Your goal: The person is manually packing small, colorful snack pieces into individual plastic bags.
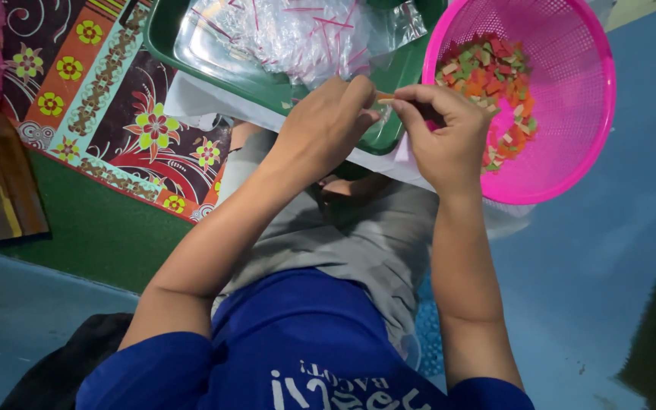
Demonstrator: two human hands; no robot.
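Left hand (326,125) and right hand (442,133) pinch a small orange strip (386,97) between fingertips, long axis horizontal; pink basket (571,99) of chips lies nearer the right.

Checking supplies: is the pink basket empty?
No, the pink basket holds a pile of small red, green and orange pieces beside the right hand.

Beside the right hand (442,137), a round pink perforated plastic basket (571,83) looks glossy. Beyond the left hand (324,125), crinkled clear plastic bags (305,34) shine on a smooth green plastic tray (191,64).
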